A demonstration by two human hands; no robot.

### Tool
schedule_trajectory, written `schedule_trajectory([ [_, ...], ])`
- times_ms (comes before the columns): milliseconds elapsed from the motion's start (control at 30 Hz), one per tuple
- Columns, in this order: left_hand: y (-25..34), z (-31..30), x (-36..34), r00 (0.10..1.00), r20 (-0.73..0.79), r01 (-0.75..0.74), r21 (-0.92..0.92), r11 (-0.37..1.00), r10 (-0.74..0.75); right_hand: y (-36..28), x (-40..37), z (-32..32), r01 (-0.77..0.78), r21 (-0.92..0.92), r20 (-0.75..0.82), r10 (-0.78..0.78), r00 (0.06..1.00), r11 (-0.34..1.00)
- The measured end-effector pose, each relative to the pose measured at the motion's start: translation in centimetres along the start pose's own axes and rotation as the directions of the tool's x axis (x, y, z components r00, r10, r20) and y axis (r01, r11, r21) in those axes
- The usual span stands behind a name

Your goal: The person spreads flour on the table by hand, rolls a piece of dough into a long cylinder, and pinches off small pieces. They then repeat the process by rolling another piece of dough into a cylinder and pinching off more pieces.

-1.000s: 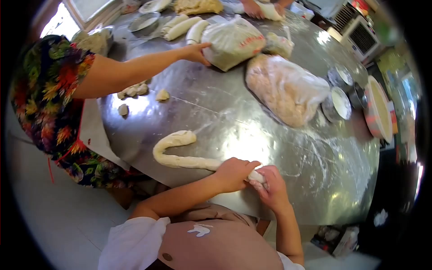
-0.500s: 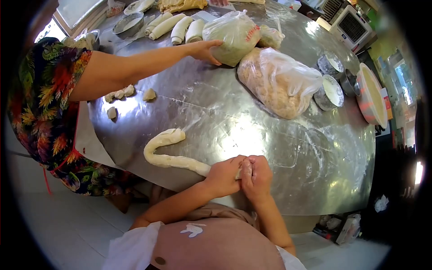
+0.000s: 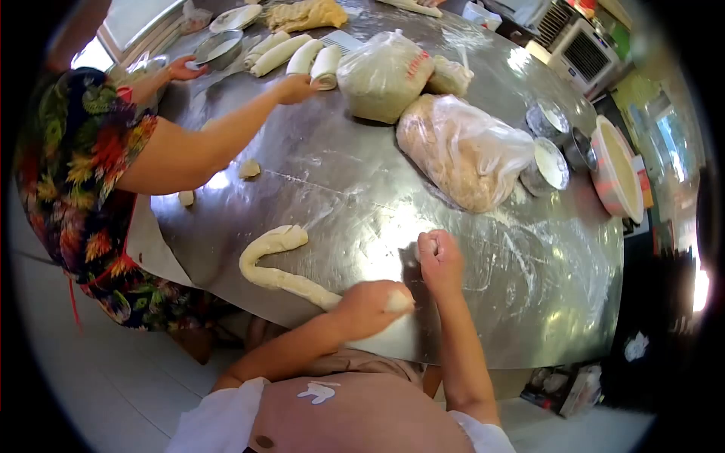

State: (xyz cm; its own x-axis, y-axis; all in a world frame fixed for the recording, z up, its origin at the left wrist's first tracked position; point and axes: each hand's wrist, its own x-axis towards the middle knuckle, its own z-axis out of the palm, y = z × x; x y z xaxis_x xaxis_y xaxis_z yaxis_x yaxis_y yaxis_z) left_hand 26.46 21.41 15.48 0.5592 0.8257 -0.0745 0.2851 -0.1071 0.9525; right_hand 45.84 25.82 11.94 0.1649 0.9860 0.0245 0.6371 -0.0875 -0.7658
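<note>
Cream dough rope (image 3: 285, 279), trailing leftward, is gripped by the left fingers (image 3: 370, 306); right fingers (image 3: 442, 260) are curled apart, any contents hidden.

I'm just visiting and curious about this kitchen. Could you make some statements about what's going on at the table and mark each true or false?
1. The left hand is closed around the dough rope. True.
2. The wearer's two hands are clasped together. False: the right hand is apart from the left hand.
3. The dough rope lies in one straight line. False: it bends back in a hook.
4. The bag with red print sits beside the pale rolls. True.
5. All clothing in view is plain. False: the other person's sleeve is flowered.
</note>
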Motion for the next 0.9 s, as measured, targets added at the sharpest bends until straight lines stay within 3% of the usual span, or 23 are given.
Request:
schedule_trajectory([
  [33, -0.2, -0.2, 0.4, 0.997, -0.067, 0.03, 0.058, 0.998, -0.026, -1.6, 0.2, -0.2, 0.071, 0.126, -0.01, -0.071, 0.997, 0.989],
  [67, 0.1, -0.7, 0.7, 0.976, -0.031, 0.219, 0.041, 0.975, -0.218, -2.3, 0.1, -0.3, 0.133, 0.251, -0.04, -0.127, 0.991, 0.959],
  [167, -1.5, 0.0, 0.9, 0.969, -0.134, 0.205, -0.021, 0.979, -0.205, -1.6, -0.9, 0.2, 0.289, 0.01, 0.001, -0.289, 0.957, 0.957],
  [200, -1.4, 0.1, 1.0, 0.975, -0.183, 0.145, 0.108, 0.984, -0.124, -4.0, -2.2, -1.1, 0.183, 0.084, 0.147, -0.194, 0.97, 0.979],
  [233, -1.8, 0.4, 1.1, 0.976, -0.195, 0.106, 0.035, 0.994, -0.097, -5.5, -3.5, -1.8, 0.076, 0.153, 0.306, -0.12, 0.944, 0.985],
  [300, -2.9, 0.6, 1.0, 0.975, -0.219, 0.023, -0.1, 0.995, -0.045, -5.8, -5.1, -1.1, 0.204, 0.153, 0.405, -0.249, 0.88, 0.967],
  [433, -3.6, 0.0, 0.6, 0.982, -0.14, -0.125, 0.019, 0.992, 0.126, -4.8, -5.8, 0.4, 0.31, 0.151, 0.15, -0.332, 0.931, 0.939],
  [533, -3.4, -0.5, 0.2, 0.996, 0.037, 0.079, 0.019, 0.997, -0.079, -5.5, -5.8, 1.0, 0.343, 0.107, -0.003, -0.345, 0.939, 0.933],
  [633, -3.9, -0.5, -0.2, 0.998, 0.005, 0.057, -0.098, 0.994, -0.057, -6.9, -5.8, 1.0, 0.368, 0.094, 0.01, -0.371, 0.929, 0.925],
  [733, -3.5, -0.7, -0.4, 0.999, -0.051, 0.004, -0.088, 0.996, -0.008, -7.2, -5.5, 1.4, 0.443, 0.061, -0.024, -0.442, 0.897, 0.895],
  [833, -2.8, -1.1, -0.3, 0.991, -0.133, -0.014, -0.046, 0.999, 0.007, -6.5, -4.4, 1.9, 0.28, 0.08, -0.032, -0.279, 0.96, 0.957],
  [867, -2.4, -1.2, -0.3, 0.987, -0.163, -0.008, -0.028, 1.0, 0.003, -5.8, -3.5, 2.8, 0.365, 0.086, -0.139, -0.352, 0.926, 0.927],
  [900, -1.9, -1.6, -0.4, 0.996, -0.084, 0.032, -0.043, 0.999, -0.035, -5.6, -2.8, 2.9, 0.31, 0.088, -0.118, -0.299, 0.947, 0.947],
])
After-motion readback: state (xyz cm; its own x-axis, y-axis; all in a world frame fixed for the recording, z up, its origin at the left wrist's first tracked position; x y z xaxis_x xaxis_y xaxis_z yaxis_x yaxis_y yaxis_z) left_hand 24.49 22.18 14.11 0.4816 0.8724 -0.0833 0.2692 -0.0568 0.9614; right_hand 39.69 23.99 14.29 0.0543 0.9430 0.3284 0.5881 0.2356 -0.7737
